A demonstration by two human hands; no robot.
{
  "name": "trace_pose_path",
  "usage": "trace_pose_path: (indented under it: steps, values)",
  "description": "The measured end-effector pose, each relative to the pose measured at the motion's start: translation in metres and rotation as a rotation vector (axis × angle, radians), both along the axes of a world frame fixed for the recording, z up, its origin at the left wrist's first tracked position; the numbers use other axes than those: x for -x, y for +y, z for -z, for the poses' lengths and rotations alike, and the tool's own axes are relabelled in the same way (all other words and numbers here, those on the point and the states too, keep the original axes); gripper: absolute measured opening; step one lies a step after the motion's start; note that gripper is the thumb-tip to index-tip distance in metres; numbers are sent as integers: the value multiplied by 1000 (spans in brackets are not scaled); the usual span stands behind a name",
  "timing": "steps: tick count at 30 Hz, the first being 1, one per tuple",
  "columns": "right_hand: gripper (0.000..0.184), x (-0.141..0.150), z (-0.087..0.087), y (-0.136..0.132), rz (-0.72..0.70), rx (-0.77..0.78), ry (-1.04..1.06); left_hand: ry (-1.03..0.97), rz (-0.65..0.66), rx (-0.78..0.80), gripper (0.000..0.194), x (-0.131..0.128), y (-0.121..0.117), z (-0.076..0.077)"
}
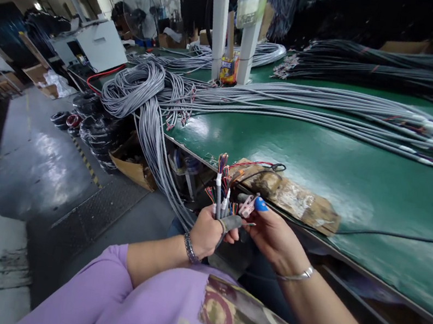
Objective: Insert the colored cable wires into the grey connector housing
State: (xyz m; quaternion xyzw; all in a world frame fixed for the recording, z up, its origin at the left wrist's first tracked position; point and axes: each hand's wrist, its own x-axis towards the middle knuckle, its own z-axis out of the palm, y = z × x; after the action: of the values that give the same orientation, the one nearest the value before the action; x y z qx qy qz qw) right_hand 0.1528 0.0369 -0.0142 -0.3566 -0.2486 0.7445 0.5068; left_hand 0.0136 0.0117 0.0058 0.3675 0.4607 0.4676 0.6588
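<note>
My left hand point(208, 232) is closed around several grey cables point(217, 201), their stripped ends pointing up. Thin coloured wires point(222, 162) fan out above white wrapped collars on the cables. A grey wrap covers one finger of this hand. Just to the right, my right hand point(275, 237) has its thumb and fingers pinched together close to the cable ends. Blue covering shows on its thumb tip, and a pinkish-white patterned piece point(248, 205) sits by the fingertips. A small wire end point(250, 224) pokes out below; whether the fingers grip it is unclear.
A green table point(381, 195) carries long grey cables point(314, 98) and a heavy cable coil point(137, 88) draped over its edge. Taped cardboard point(297, 197) with red and black leads lies by the front edge. A white post point(248, 51) rises behind. A cardboard box point(132, 167) stands on the floor.
</note>
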Motion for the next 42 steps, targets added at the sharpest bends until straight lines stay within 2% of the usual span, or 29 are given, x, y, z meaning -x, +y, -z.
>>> trace_pose_path:
  steps: [7, 11, 14, 17, 22, 27, 31, 34, 37, 40, 42]
  values:
    - [36, -1, -5, -5, -13, 35, 49, 6, 4, -13, 40, 3, -4, 0]
    - [41, -6, -5, -11, -120, 31, -25, 32, 31, -25, 40, 7, -9, 3]
    - [37, -4, -6, -19, -223, -36, -115, 69, 61, -37, 42, 9, -11, 6]
    - [32, 2, -6, -24, -253, -124, -187, 99, 98, -50, 43, 10, -13, 8]
    - [30, 7, -2, -25, -228, -139, -275, 116, 141, -57, 43, 11, -13, 9]
    - [34, 11, -6, -28, -50, -86, -313, 93, 97, -82, 43, 12, -13, 13]
    - [31, 7, -6, -30, -97, -56, -184, 65, 62, -89, 44, 14, -14, 11]
    - [29, -4, 2, -25, -167, -19, -62, 15, 36, -64, 43, 15, -14, 5]
    - [34, -13, 10, -16, -150, 67, 28, -24, 35, -41, 42, 14, -13, -3]
    - [41, -11, 7, -7, -128, 42, 19, -48, 38, -13, 40, 11, -9, -6]
    - [41, -6, 3, -4, -51, -40, -87, -55, 36, 7, 39, 9, -7, -6]
